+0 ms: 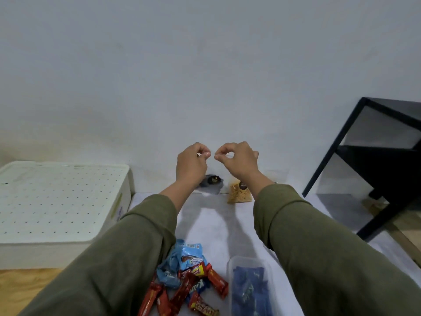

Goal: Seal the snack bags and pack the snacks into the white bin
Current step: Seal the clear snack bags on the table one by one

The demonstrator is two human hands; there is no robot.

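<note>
Both my hands are raised in front of the wall, fingertips nearly meeting. My left hand (191,165) and my right hand (237,160) each pinch thumb to forefinger on a thin strand (224,153) stretched between them; it is too small to identify. Below the hands, two clear snack bags stand at the wall: a dark one (211,181) and one with yellow chips (240,193). The white bin (63,201) with its dotted lid on sits at the left. A pile of red and blue wrapped snacks (193,283) lies near me.
A clear plastic tub (250,286) with blue packets stands at the lower right of the white mat. A black metal frame table (376,160) is at the right. Wooden floor shows at both sides.
</note>
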